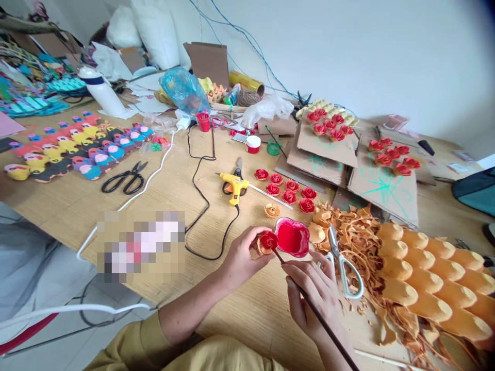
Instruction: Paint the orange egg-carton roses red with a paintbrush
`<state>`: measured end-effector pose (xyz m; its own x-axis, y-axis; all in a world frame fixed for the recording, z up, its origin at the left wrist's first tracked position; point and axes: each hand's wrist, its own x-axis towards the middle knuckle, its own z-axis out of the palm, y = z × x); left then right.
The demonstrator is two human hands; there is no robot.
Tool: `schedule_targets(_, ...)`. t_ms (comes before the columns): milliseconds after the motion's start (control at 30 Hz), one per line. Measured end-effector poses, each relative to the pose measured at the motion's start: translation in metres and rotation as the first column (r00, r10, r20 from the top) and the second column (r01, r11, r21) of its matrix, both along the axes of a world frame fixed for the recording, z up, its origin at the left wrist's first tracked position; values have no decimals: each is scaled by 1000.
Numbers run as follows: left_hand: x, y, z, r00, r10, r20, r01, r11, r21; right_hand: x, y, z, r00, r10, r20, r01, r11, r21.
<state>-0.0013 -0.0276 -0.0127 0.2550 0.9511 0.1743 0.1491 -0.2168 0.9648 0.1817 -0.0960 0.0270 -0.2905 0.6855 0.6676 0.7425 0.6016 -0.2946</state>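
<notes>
My left hand [243,253] pinches a rose [267,240] made of orange egg-carton pulp, its petals mostly coated in red paint. In my right hand [312,288] is a paintbrush [315,309] with a long dark handle, its tip touching the rose's right side. Just behind the hands sits a small dish of red paint [293,238]. An unpainted orange rose [272,210] lies beyond it, beside several red roses [289,197] standing in rows.
A yellow glue gun [234,186] rests on scissors at the middle. White-handled scissors [348,273] lie among orange scraps [358,242], beside an orange egg tray [433,273] at right. Cardboard sheets [382,190] bear more red roses. Black scissors [124,179] and painted carton birds [77,147] are left.
</notes>
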Motion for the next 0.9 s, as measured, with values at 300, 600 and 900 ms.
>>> schedule_targets(300, -3, 2, 0, 1000, 25, -17, -25, 1000, 1, 7, -5, -1, 1000, 0, 23, 0, 1000, -20)
schedule_targets(600, -1, 3, 3, 995, 4, 98, 10, 989, -146, 16, -7, -7, 997, -43, -59, 45, 998, 35)
schedule_targets(900, 0, 6, 4, 959, 32, 280, 61, 947, -315, 11, -5, -10, 997, -26, -77, 28, 999, 25)
